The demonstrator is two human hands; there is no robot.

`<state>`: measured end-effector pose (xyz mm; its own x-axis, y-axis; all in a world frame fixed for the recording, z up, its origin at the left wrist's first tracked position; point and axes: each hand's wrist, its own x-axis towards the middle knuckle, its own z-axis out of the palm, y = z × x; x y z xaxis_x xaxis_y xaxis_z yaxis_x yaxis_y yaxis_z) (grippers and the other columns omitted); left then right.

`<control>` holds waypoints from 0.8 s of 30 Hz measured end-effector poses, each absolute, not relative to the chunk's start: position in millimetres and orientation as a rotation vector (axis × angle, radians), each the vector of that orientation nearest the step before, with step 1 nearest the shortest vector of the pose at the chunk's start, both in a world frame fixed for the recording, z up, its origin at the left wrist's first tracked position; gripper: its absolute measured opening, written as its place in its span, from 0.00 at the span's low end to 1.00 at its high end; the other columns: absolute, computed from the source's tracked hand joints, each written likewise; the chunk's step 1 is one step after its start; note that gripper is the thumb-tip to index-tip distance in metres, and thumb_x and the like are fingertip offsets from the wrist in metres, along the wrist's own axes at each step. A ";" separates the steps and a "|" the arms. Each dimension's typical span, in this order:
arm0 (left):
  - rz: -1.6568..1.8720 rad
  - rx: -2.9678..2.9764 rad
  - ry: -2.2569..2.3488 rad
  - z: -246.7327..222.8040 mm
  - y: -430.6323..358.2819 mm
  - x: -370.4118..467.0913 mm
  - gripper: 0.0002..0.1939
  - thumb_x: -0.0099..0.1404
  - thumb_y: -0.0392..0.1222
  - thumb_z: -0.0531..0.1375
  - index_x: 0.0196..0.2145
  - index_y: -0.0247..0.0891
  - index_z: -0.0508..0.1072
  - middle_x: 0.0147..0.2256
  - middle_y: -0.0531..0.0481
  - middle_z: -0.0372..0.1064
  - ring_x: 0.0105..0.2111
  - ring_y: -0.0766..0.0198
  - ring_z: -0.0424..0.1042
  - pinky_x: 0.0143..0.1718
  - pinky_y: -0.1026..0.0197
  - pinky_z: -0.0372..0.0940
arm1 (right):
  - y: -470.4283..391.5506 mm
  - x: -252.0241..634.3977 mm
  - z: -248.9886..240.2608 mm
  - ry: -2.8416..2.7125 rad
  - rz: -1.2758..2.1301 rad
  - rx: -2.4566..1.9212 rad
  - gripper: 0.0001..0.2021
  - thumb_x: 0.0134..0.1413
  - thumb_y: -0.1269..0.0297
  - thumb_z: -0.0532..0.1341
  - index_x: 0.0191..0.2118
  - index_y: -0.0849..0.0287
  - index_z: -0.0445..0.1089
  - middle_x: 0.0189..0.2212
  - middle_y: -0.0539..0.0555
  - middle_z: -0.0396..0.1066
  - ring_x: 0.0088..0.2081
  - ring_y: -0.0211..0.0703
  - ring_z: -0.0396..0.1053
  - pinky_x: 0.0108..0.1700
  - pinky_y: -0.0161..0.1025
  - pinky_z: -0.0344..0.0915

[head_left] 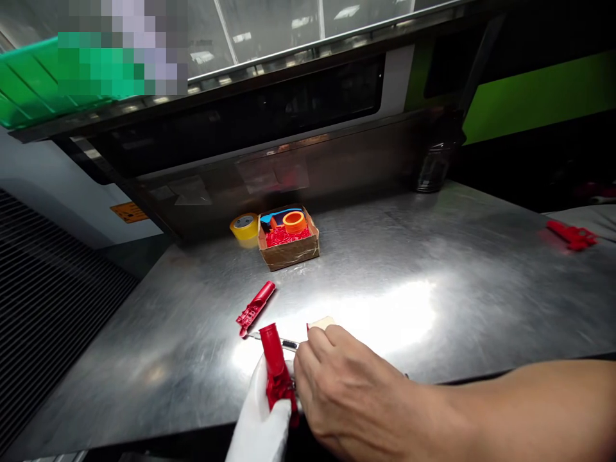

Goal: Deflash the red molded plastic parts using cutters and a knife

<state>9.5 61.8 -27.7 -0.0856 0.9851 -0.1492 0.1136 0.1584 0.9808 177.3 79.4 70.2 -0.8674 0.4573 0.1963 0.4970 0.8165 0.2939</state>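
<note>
My left hand [264,420], in a white glove, grips a red plastic part [273,353] with a round tube at its upper end, near the table's front edge. My bare right hand [332,385] is closed right beside that part, fingers curled; whatever they hold is hidden. Behind the two hands lies a slim metal tool [289,344], perhaps a knife, partly covered by my fingers. A pale flat piece [322,322] shows just beyond my right knuckles. Farther off, a similar red plastic part [256,307] rests on the table.
On the metal table [192,359], a cardboard box [291,254] contains red scraps and an orange ring. Beside it stands a yellow tape roll [244,226]. A dark bottle [433,167] is at the back right, another red part [572,235] at far right. A green basket [29,83] sits above.
</note>
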 end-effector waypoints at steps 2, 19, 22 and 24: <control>1.099 1.113 1.412 -30.1 60.8 9.5 0.20 0.49 0.35 0.54 0.42 0.40 0.71 0.29 0.50 0.70 0.25 0.57 0.66 0.26 0.58 0.64 | 81.9 177.4 68.0 -2.896 -0.501 -0.732 0.06 0.53 0.71 0.54 0.28 0.64 0.66 0.23 0.55 0.58 0.25 0.44 0.55 0.24 0.42 0.48; 1.191 0.868 1.160 0.0 65.2 14.1 0.13 0.47 0.33 0.63 0.33 0.43 0.77 0.32 0.47 0.72 0.33 0.51 0.69 0.41 0.53 0.66 | 83.3 176.0 65.1 -2.879 -0.486 -0.828 0.05 0.50 0.74 0.52 0.29 0.62 0.64 0.23 0.55 0.58 0.26 0.46 0.56 0.24 0.42 0.49; 1.231 0.838 1.132 4.8 62.2 17.9 0.14 0.50 0.34 0.62 0.37 0.44 0.76 0.35 0.47 0.72 0.38 0.49 0.70 0.42 0.54 0.66 | 81.7 173.6 61.8 -2.831 -0.506 -0.859 0.06 0.50 0.74 0.51 0.29 0.61 0.63 0.23 0.55 0.57 0.26 0.46 0.54 0.24 0.42 0.47; 1.245 0.816 1.107 6.4 59.8 20.1 0.14 0.51 0.36 0.63 0.38 0.43 0.76 0.37 0.47 0.73 0.42 0.48 0.69 0.44 0.54 0.65 | 81.1 172.4 59.4 -2.794 -0.521 -0.876 0.06 0.51 0.74 0.51 0.29 0.61 0.63 0.24 0.55 0.58 0.26 0.46 0.54 0.24 0.42 0.47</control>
